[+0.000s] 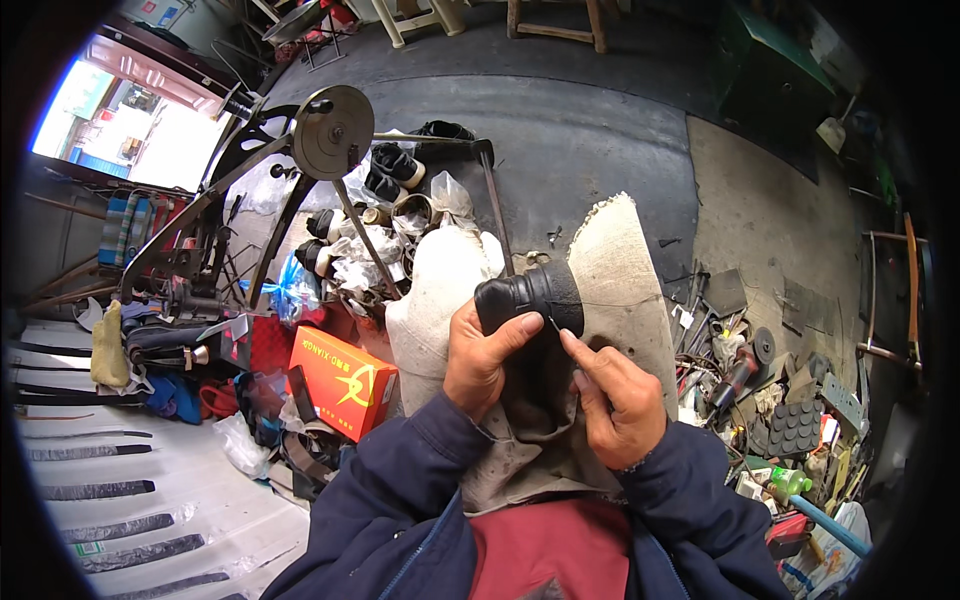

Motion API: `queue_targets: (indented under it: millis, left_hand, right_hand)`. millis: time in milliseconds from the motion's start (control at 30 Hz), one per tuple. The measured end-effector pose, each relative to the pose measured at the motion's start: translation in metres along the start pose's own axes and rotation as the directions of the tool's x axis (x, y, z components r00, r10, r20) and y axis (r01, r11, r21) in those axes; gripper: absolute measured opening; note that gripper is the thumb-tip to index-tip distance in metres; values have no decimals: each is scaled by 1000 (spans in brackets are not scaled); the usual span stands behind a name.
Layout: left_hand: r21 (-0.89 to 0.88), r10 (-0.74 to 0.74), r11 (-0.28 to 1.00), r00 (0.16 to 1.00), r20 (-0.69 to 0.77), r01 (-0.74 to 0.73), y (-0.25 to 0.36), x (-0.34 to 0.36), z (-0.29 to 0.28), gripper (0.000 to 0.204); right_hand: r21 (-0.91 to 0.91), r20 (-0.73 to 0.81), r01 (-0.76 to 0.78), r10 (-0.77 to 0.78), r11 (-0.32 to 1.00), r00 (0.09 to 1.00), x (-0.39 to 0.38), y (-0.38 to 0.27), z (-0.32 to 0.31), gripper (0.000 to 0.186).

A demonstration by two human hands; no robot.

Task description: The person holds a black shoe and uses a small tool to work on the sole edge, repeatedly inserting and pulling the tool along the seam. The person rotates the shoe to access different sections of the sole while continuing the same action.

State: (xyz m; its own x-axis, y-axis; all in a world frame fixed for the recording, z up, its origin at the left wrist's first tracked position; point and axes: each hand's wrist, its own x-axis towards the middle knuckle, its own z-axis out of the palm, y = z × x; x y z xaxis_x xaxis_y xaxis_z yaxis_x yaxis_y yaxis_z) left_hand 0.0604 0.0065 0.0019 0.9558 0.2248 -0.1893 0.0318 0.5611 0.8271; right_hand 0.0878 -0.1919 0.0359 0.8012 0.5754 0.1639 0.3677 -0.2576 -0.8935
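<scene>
A black shoe (540,294) lies across my lap over a pale, stained cloth apron (622,255). My left hand (482,352) grips its left part, with the thumb pressed on the upper. A thin, light needle (555,323) points at the shoe's near edge, pinched in the closed fingers of my right hand (618,395). From the shoe a fine dark thread (622,304) runs right across the apron. The shoe's underside is hidden.
A black hand-cranked machine with a round wheel (332,133) stands at the left. Near it are bagged shoes (395,165) and an orange box (342,382). At right lie scattered tools, scraps and a green bottle (790,481). A metal post (494,205) rises beyond my lap.
</scene>
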Motion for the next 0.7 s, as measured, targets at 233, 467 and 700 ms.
queue_targets:
  millis: [233,467,700]
  left_hand:
    - [-4,8,1000,1000,10,-7,0,0,0,27]
    - [6,-28,1000,999,44,28,2,1,-4,26]
    - [-83,-98,991,992,83,105,2,-1,-14,31]
  right_hand:
    - [-1,13,9,-9,1000,1000,0,1,-1,49]
    - [200,-105,-27,49,979,993,6,2,18,46]
    - [178,74,-84,71,980,995,14,3,-10,46]
